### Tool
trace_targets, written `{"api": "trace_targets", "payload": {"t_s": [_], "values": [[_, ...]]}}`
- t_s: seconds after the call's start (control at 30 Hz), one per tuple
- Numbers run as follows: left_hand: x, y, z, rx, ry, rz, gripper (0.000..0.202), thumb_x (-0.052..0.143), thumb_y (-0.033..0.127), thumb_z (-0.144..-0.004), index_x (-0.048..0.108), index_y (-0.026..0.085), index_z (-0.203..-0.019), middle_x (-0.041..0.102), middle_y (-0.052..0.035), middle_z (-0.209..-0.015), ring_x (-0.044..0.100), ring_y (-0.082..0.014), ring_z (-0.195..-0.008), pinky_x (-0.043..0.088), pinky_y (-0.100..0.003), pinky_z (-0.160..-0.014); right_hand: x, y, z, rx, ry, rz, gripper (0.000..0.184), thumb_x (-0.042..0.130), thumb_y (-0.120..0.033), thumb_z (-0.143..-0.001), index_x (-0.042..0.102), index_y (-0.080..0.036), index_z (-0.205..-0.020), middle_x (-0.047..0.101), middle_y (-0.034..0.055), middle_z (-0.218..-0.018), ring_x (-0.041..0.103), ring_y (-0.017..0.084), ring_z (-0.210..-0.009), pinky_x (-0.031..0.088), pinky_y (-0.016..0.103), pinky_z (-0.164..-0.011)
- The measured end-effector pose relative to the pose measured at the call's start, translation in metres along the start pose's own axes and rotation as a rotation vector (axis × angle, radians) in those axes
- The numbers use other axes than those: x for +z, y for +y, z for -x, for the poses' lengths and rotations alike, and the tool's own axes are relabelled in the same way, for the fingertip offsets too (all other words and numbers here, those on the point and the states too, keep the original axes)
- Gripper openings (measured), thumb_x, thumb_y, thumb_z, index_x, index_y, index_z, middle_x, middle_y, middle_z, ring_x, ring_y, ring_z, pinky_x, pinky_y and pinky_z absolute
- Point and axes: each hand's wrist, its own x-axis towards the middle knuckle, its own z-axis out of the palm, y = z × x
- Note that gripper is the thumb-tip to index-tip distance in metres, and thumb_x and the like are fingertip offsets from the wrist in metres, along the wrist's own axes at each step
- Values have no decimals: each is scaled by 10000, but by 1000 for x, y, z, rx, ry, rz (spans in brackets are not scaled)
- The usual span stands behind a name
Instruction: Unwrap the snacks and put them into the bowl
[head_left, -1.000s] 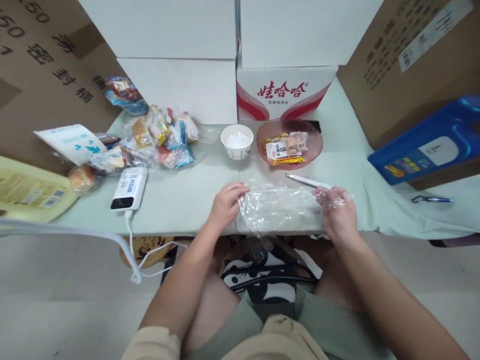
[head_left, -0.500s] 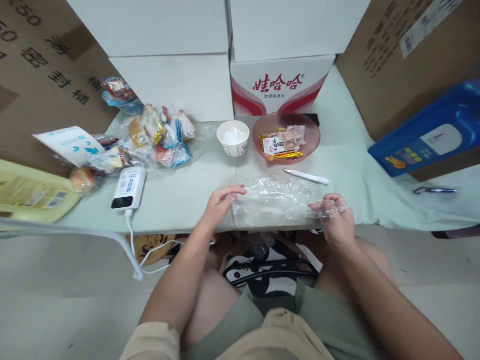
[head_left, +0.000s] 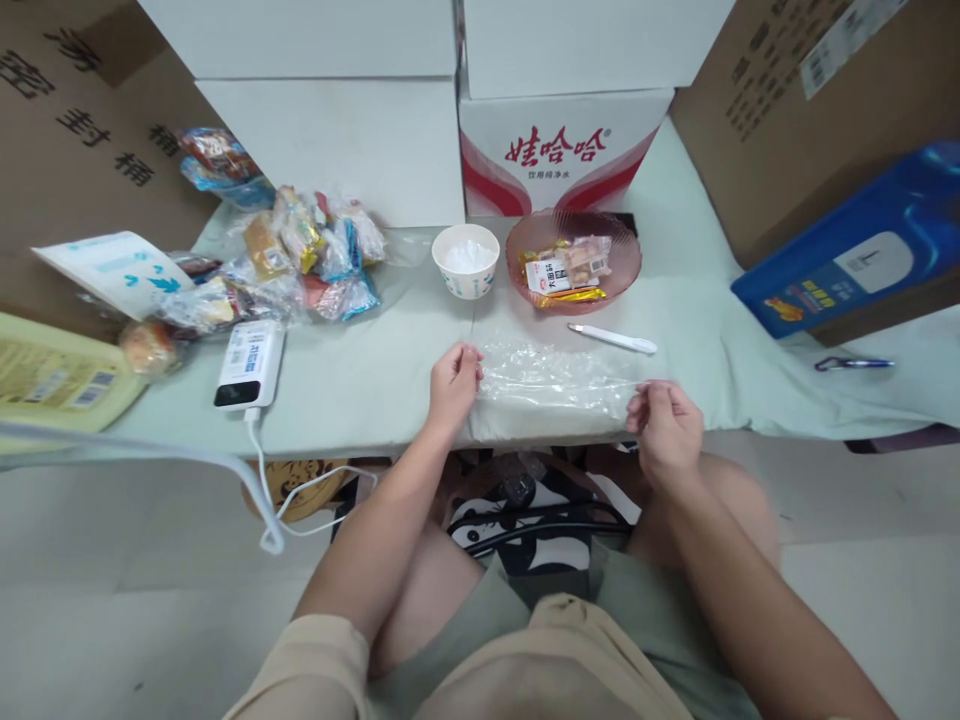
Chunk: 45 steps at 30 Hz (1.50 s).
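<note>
Both hands are on the clear plastic film [head_left: 555,378], which lies stretched flat along the near edge of the desk [head_left: 360,385]. The left hand [head_left: 454,378] has its fingers curled tight, pinching the film's left end. The right hand [head_left: 664,428] is at the far end, fingers narrow and gripping the right corner just off the desk edge. The film is pulled taut between them, crinkled and glossy.

Just behind the film lies a white pen-shaped tool [head_left: 613,338], apart from both hands. Further back stand a white paper cup [head_left: 466,260] and, beside it, a pink bowl [head_left: 630,262] with wrapped snacks inside. To the left, a heap of snack packets [head_left: 300,255], and nearer, a white power bank [head_left: 250,360] with its cable hanging off the desk. Far right, a blue pen [head_left: 853,364] lies well apart, below a blue box [head_left: 847,250]. A red-and-white carton [head_left: 562,160] stands at the back.
</note>
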Motion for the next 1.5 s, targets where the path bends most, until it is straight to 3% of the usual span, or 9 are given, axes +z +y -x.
{"api": "trace_targets", "payload": {"t_s": [0.33,0.47,0.6,0.87,1.0,1.13,1.23,1.37,1.5], "values": [[-7,7,-8,-23,89,-663,362,452,347,-937,565,206,-623,622,-29,-588,546,-178,-595,339,-295,-622,-6,0,-6,241,9,383,311,636,-488,-739,655,-181,-780,613,-17,-553,358,92,-357,290,252,-366],[-7,8,-7,25,74,-788,346,454,352,-938,600,209,-660,620,-48,-622,555,-197,-630,338,-304,-631,-12,1,-7,65,-67,648,311,570,-478,-797,674,-187,-761,657,28,-629,551,171,-544,426,295,-550],[-11,7,-7,87,15,-754,257,496,362,-919,665,203,-808,684,-74,-829,612,-220,-764,426,-324,-733,-13,-1,-5,2,-124,882,355,511,-481,-843,694,-216,-994,717,47,-778,645,238,-752,459,344,-713],[-16,0,-14,165,145,-848,319,642,339,-832,659,220,-1128,658,-166,-1178,529,-394,-1172,389,-562,-1011,-5,-3,-1,-155,-188,1148,655,563,-540,-818,497,-229,-1390,674,101,-1036,641,284,-849,456,372,-683],[-10,-2,-23,161,122,-827,518,698,329,-775,593,233,-1273,638,-168,-1263,511,-399,-1231,376,-562,-1039,-16,-3,1,-147,-322,1203,624,534,-492,-841,477,-234,-1407,652,104,-1104,638,280,-884,472,381,-703],[-11,-2,-32,138,-25,-711,424,638,172,-761,627,232,-1181,703,-93,-989,625,-303,-1027,443,-471,-968,-37,-11,2,-162,-576,1203,641,609,-452,-789,514,-244,-1388,659,104,-1151,649,255,-852,491,372,-723],[-13,-2,-36,108,-97,-492,394,615,133,-741,621,230,-1123,677,-25,-865,638,-202,-848,484,-355,-856,-42,-25,-2,-167,-566,1209,576,626,-560,-776,628,-240,-1254,679,108,-1099,656,254,-803,496,391,-725],[-11,3,-37,62,-192,-233,256,618,186,-770,615,176,-1025,620,3,-797,599,-133,-729,485,-280,-743,-20,-49,-19,-258,-490,997,426,514,-541,-853,697,-228,-1079,708,100,-1002,663,288,-898,502,443,-808],[-5,12,-34,28,-321,-140,130,620,237,-784,605,172,-896,620,-4,-824,563,-95,-637,441,-238,-611,16,-61,-48,-301,-526,804,362,708,-482,-739,717,-244,-1011,734,93,-1062,632,350,-1059,435,552,-995]]}}
